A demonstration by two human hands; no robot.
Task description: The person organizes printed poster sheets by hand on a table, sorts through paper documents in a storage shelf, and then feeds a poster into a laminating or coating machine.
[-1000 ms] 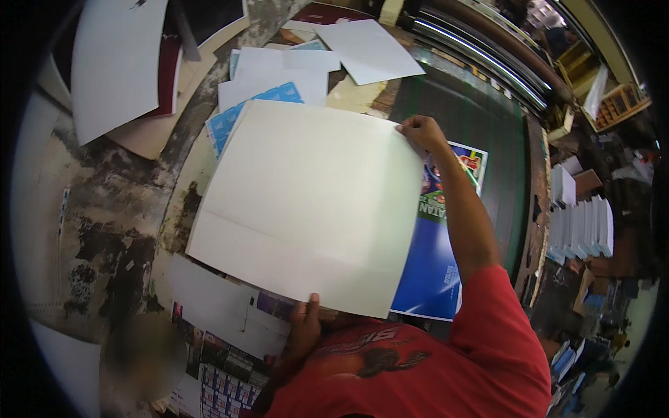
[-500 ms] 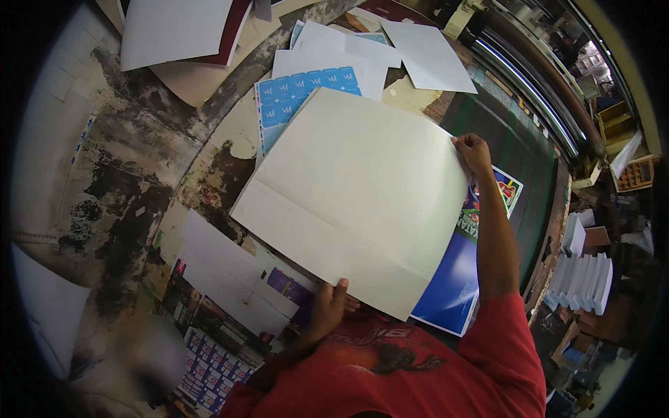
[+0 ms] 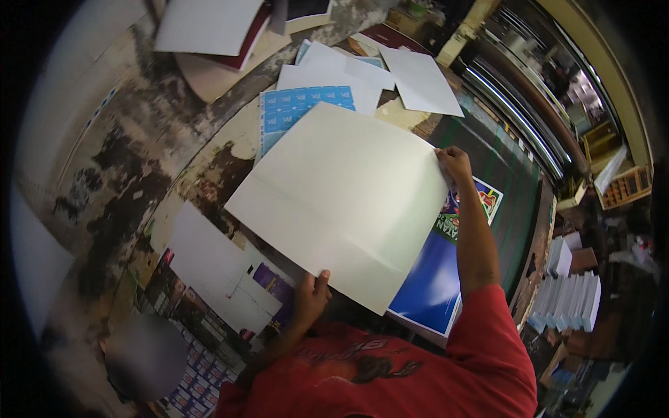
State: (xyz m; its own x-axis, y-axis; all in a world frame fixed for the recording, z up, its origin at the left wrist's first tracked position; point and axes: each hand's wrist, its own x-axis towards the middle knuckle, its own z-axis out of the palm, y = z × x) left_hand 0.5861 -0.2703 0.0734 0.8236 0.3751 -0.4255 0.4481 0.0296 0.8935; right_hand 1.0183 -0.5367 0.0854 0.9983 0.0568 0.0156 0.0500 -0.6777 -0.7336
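A large white sheet of paper (image 3: 334, 202) spans the space between my two hands, slightly bowed, with a soft sheen across it. My left hand (image 3: 311, 296) grips its near edge, thumb on top and fingers underneath. At its far right corner, my right hand (image 3: 453, 164) pinches the edge. Beneath the right side of the sheet and my right forearm lies a glossy blue printed sheet (image 3: 428, 289) with a colourful top. Blue printed labels on a sheet (image 3: 306, 101) show past the far left edge of the white paper.
More white sheets (image 3: 421, 80) lie at the back of the worn table. A machine with a shiny metal roller (image 3: 516, 115) and dark green bed (image 3: 498, 146) stands on the right. Stacked paper bundles (image 3: 568, 299) sit farther right. Printed sheets (image 3: 226, 279) cover the near left.
The view has shifted slightly. The white sheet has flattened, and its crease near the close edge has softened. Both hands keep their hold on it.
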